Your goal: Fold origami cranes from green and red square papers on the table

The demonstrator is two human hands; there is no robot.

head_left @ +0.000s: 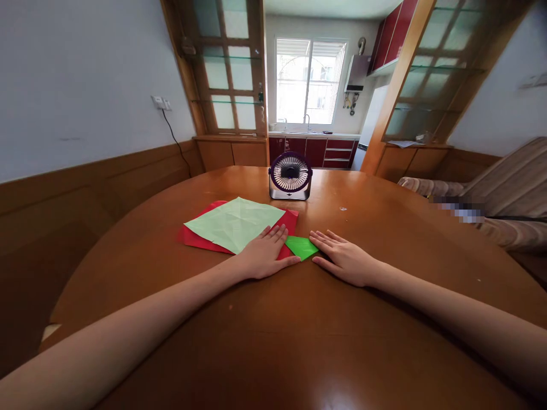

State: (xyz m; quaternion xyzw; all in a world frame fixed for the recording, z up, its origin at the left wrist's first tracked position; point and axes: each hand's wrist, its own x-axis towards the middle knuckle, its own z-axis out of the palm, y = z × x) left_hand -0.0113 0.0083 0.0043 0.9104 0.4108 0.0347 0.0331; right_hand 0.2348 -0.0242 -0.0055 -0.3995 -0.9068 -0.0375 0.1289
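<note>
On the left of the round wooden table (299, 341) we see a red sheet (192, 238) lying flat, with a pale green sheet (233, 223) spread on top of it, creased but unfolded. Our left hand (265, 256) rests palm down on the near right corner of that stack, fingers straight and together, gripping nothing, just pressing flat. Just beside it, between the two hands, lies a small bright green folded piece (301, 246); its left edge runs under or against the left hand, and we cannot tell which. Our right hand (342, 259) lies flat and open on the bare wood, fingertips touching the piece's right corner, holding nothing. Farther off, behind the papers, a small dark desk fan (290, 176) stands facing us; whether it is running we cannot tell.

What could go wrong, as we judge it: if the fan blows, the loose pale sheet may lift or slide once the left hand comes off it. The polished top looks slick, so the small piece could skate away under a sideways push, and flat palms could smear a crease out of line
</note>
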